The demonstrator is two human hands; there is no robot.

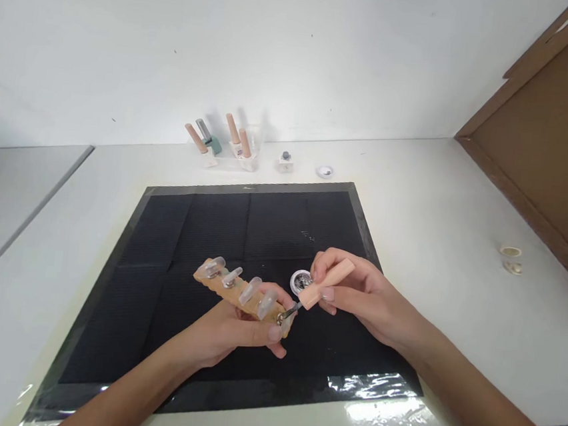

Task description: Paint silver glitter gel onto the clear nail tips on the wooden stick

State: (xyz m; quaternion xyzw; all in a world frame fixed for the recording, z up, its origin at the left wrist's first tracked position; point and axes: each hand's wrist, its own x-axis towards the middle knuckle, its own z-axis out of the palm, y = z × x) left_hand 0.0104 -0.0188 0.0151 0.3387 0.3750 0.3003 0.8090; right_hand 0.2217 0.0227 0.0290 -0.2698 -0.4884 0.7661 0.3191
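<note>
My left hand (239, 332) grips a tan display stand (230, 293) bearing several clear false nails (250, 291) in a row. In my right hand (351, 290) is a nail polish brush (328, 283) with a pink handle, held between thumb and fingers. Its dark tip points down-left and meets the nail at the stand's right end, close to my left thumb. Just behind the brush, a small round pot (300, 281) with glittery silver contents sits on the black mat (212, 233), partly covered by my right fingers.
Polish bottles with pink caps (234, 129) stand in a clear holder (226, 162) by the wall. Right of them are an uncapped bottle (285, 162) and a small round dish (325, 171). Two small round items (511, 251) lie near the brown board (558, 125) at right.
</note>
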